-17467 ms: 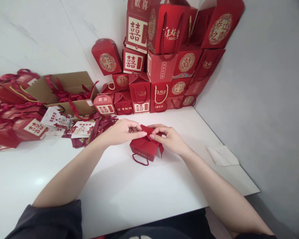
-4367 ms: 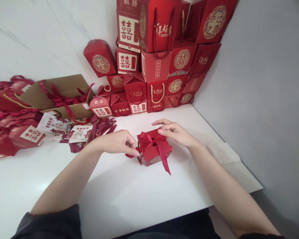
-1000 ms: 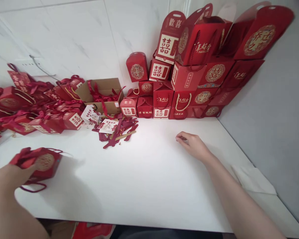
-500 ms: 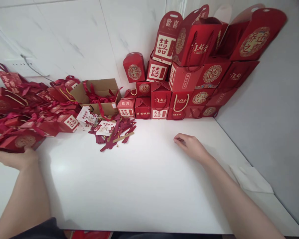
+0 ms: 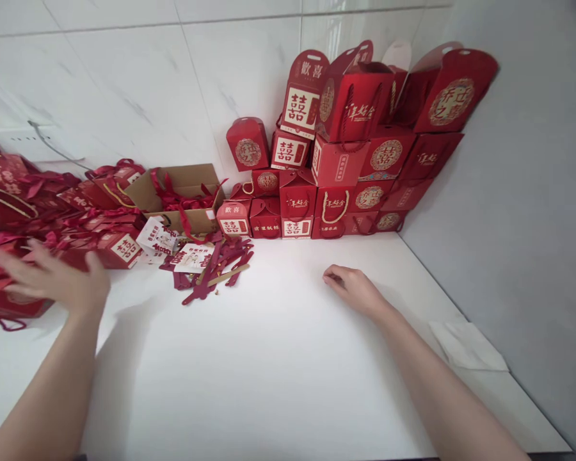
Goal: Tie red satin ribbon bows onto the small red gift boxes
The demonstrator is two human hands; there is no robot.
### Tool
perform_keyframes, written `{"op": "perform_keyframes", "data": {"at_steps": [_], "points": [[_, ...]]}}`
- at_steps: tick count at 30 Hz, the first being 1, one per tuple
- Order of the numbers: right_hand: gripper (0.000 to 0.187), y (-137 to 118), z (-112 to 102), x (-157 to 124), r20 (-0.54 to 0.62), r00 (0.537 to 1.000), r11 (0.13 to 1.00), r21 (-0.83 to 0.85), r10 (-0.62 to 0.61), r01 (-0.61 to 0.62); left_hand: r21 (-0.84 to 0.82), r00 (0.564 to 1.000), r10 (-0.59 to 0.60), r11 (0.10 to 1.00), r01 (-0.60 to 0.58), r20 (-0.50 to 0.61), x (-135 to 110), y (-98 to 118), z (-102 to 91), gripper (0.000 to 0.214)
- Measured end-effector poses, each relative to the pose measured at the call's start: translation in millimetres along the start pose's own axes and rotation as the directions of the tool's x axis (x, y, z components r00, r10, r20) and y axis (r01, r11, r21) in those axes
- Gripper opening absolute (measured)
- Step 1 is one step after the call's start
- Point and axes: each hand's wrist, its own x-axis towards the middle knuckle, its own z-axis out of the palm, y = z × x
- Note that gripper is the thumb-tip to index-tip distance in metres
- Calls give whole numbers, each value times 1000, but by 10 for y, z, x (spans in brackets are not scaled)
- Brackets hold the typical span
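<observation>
At the left, my left hand is open with its fingers spread, over a red gift box that lies on the white table. Part of this box is hidden behind the hand, and a dark red cord loop sticks out from its near side. My right hand rests on the table right of the middle, fingers curled in, with nothing visible in it. Between the hands lies a pile of dark red ribbon strips with white printed cards on it.
An open cardboard box holding red ribbons stands by the wall. Ribbon-tied red boxes crowd the left side. Red gift boxes are stacked high against the back wall at right. A white tissue lies near the right wall.
My left hand has let go of the red gift box and spread its fingers above it. My right hand stays curled on the table. The view has shifted slightly.
</observation>
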Motion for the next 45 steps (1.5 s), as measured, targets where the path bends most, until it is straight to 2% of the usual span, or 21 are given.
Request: {"op": "perform_keyframes", "data": {"at_steps": [1,2,4,6,8,9,11,13,15,18,22,24,26,28,31,34,36,39,42,44,45], "points": [[16,15,13,8,-5,1000,1000,7,0,0,55,994,45,998,-39,-100,33,86,95,79],[16,31,24,16,-9,1000,1000,15,0,0,97,983,125,989,-113,-137,71,189,199,77],[16,60,45,29,-16,1000,999,34,3,-2,112,954,299,949,-294,-30,157,440,428,64],[16,79,59,38,-22,1000,999,48,5,-4,108,903,426,896,-430,59,243,722,676,54],[16,88,68,42,-25,1000,999,54,5,-4,87,855,509,852,-517,96,314,992,933,53],[17,89,70,44,-26,1000,999,53,4,-3,58,843,525,844,-533,117,342,1109,1059,54],[17,85,69,48,-24,1000,999,44,1,0,13,820,524,841,-541,230,390,1289,1287,67],[17,77,59,50,-21,1000,1000,26,-4,5,15,835,460,874,-486,301,440,1384,1452,79],[17,64,41,50,-18,1000,1000,7,-11,11,35,865,409,899,-437,291,503,1394,1535,87],[17,35,6,48,-16,1000,1000,-16,-27,27,74,880,390,903,-424,272,614,1308,1520,76],[16,-4,-26,47,-9,999,998,-28,-51,51,64,829,431,874,-482,356,690,1193,1392,36],[17,-16,-28,46,-5,998,998,-34,-61,60,60,819,479,851,-521,316,670,1186,1320,31],[17,-24,-27,44,0,998,997,-41,-65,65,91,834,509,839,-536,214,622,1222,1215,31],[18,-27,-26,38,3,998,997,-51,-64,65,116,832,539,825,-553,131,560,1300,1047,34],[17,-27,-38,29,6,998,996,-66,-60,61,91,787,613,781,-617,77,441,1474,693,41],[17,-30,-67,25,-8,999,995,-84,-53,53,3,796,605,796,-606,11,247,1662,368,37],[17,-48,-97,25,-31,998,994,-97,-46,43,-75,758,650,759,-647,47,45,1764,256,29],[17,-118,-151,20,-120,990,993,-102,-70,58,-197,659,743,667,-718,114,-373,1859,293,28],[16,-240,-200,-4,-261,955,989,-75,-142,126,-391,547,802,596,-702,242,-854,1880,515,26],[15,-332,-222,-30,-323,925,979,-62,-203,193,-437,490,835,549,-712,251,-1131,1852,705,20],[14,-376,-229,-44,-334,910,969,-65,-244,236,-453,471,857,513,-730,210,-1240,1827,800,17]]}}
